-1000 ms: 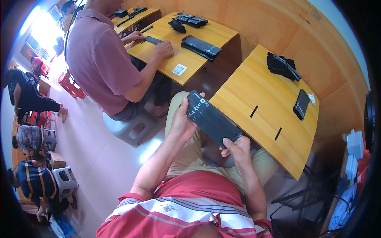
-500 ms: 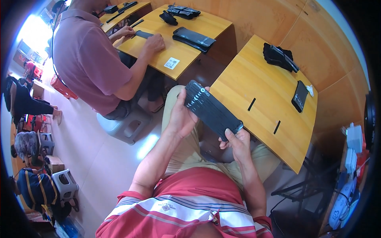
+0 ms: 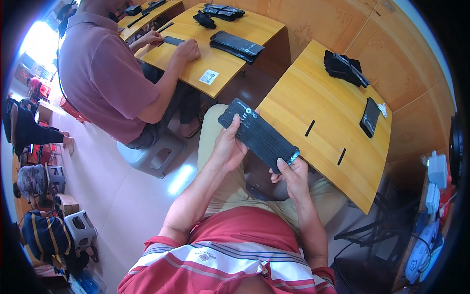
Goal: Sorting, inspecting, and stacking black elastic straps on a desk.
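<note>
Over my lap I hold a fanned stack of flat black packets [image 3: 259, 132], with pale print at the upper left end and a shiny rim at the lower right end. My left hand [image 3: 229, 147] grips the upper left end, thumb on top and fingers underneath. At the other end my right hand [image 3: 294, 179] pinches the lower corner between thumb and fingers. Just beyond the stack is my wooden table [image 3: 289, 105]. A single black packet [image 3: 370, 117] lies on its right side, beside a crumpled white scrap [image 3: 382, 110].
Two short black strips [image 3: 310, 128] lie on my table, and a black bundle [image 3: 341, 67] sits at its far end. To the left, a co-worker [image 3: 105, 78] on a grey stool [image 3: 152, 154] works at another table [image 3: 230, 73] with black packets [image 3: 237, 45]. Chargers [image 3: 435, 169] stand at right.
My left thumb has slid further onto the stack, and its printed end looks less spread out. My right hand keeps its hold. The view has shifted slightly.
</note>
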`<state>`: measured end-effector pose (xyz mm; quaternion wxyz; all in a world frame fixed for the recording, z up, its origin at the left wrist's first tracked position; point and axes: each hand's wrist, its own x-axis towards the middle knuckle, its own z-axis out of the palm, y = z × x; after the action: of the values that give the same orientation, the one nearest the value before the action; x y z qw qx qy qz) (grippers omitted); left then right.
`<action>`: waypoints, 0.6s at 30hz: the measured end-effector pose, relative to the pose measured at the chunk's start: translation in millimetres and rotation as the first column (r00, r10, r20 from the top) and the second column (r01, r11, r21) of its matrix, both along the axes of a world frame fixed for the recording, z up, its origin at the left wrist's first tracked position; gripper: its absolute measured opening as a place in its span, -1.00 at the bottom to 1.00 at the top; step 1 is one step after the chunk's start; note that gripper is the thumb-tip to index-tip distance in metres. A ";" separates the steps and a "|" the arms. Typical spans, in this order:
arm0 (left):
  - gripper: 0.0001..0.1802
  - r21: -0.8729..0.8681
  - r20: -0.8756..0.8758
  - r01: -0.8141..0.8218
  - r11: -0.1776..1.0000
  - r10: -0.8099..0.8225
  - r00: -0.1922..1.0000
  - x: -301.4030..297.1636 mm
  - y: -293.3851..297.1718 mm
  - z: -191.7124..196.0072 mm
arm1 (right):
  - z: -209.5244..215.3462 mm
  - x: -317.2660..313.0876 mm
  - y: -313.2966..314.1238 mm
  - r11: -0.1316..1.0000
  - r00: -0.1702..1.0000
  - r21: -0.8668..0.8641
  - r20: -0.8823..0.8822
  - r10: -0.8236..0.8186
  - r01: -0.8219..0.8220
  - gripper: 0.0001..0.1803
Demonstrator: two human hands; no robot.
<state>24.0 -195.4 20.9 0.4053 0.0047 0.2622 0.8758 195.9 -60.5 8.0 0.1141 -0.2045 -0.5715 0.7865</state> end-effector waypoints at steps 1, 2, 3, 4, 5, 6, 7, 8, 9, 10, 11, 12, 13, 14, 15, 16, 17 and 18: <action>-0.60 0.000 0.010 0.002 1.000 -0.002 1.000 -0.1 0.2 -0.9 | 0.4 -0.4 0.2 1.000 1.000 -0.006 0.001 -0.005 0.005 -0.64; -0.60 0.001 0.019 0.004 1.000 -0.004 1.000 -0.2 0.4 -1.5 | 0.4 -0.6 0.6 1.000 1.000 -0.006 0.002 -0.005 0.005 -0.64; -0.60 0.001 0.020 0.006 1.000 -0.006 1.000 0.0 1.2 -0.8 | 0.4 -0.5 1.4 1.000 1.000 -0.004 0.003 -0.007 0.007 -0.64; -0.59 -0.007 0.012 0.010 1.000 -0.010 1.000 0.3 1.9 0.6 | 0.3 -0.3 2.2 1.000 1.000 -0.001 0.005 -0.009 0.009 -0.64; -0.59 -0.016 0.004 0.014 1.000 -0.014 1.000 0.5 2.5 1.0 | -1.0 0.2 3.2 1.000 1.000 0.000 0.006 -0.011 0.011 -0.64; -0.59 -0.015 0.005 0.016 1.000 -0.016 1.000 0.3 3.5 0.4 | -3.4 0.6 4.4 1.000 1.000 0.008 0.008 -0.008 0.008 -0.65; -0.59 -0.016 -0.004 0.018 1.000 -0.018 1.000 0.1 4.3 -0.5 | -4.8 1.0 5.0 1.000 1.000 0.017 0.011 -0.005 0.004 -0.65; -0.59 -0.017 -0.012 0.021 1.000 -0.021 1.000 -0.1 5.1 -1.7 | -5.2 1.2 5.0 1.000 1.000 0.019 0.012 -0.007 0.006 -0.65; -0.59 -0.017 -0.017 0.023 1.000 -0.023 1.000 0.6 6.0 -0.7 | -4.5 2.0 4.9 1.000 1.000 0.014 0.017 -0.013 0.013 -0.66; -0.60 -0.030 -0.019 0.035 0.999 -0.036 0.999 1.2 6.9 -0.2 | -3.8 2.6 5.0 1.000 1.000 0.008 0.021 -0.020 0.019 -0.67; -0.60 -0.043 -0.021 0.048 0.998 -0.049 0.999 2.2 7.8 0.0 | -3.1 3.0 5.3 1.000 1.000 0.008 0.015 -0.022 0.021 -0.67; -0.60 -0.041 -0.019 0.049 0.998 -0.050 0.999 2.9 8.1 -2.5 | -2.8 2.8 5.2 1.000 1.000 0.006 0.017 -0.023 0.023 -0.67; -0.57 -0.060 -0.032 0.063 0.996 -0.065 0.997 4.2 8.5 -5.4 | -2.5 2.5 5.2 1.000 1.000 0.004 0.017 -0.025 0.025 -0.67; -0.53 -0.079 -0.045 0.076 0.994 -0.080 0.996 5.8 9.1 -7.3 | -1.9 2.3 5.0 1.000 0.999 0.005 0.018 -0.027 0.027 -0.67; -0.53 -0.077 -0.045 0.077 0.994 -0.081 0.996 7.7 10.2 -8.4 | -1.4 2.0 5.0 1.000 0.999 0.001 0.024 -0.029 0.029 -0.67; -0.54 -0.086 -0.037 0.085 0.993 -0.089 0.995 9.8 11.5 -9.2 | -1.1 1.6 5.3 1.000 0.999 -0.004 0.029 -0.031 0.031 -0.68; -0.56 -0.095 -0.029 0.093 0.991 -0.096 0.995 11.1 12.8 -9.5 | -1.0 1.1 5.9 0.999 0.999 -0.003 0.028 -0.033 0.033 -0.68; -0.56 -0.094 -0.030 0.096 0.991 -0.099 0.995 12.5 14.0 -8.5 | -1.2 1.2 6.6 1.000 0.999 -0.003 0.029 -0.031 0.031 -0.68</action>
<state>36.5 -181.4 12.4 0.4428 0.0137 0.3088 0.8416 197.1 -54.0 6.9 0.1175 -0.2249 -0.5684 0.7826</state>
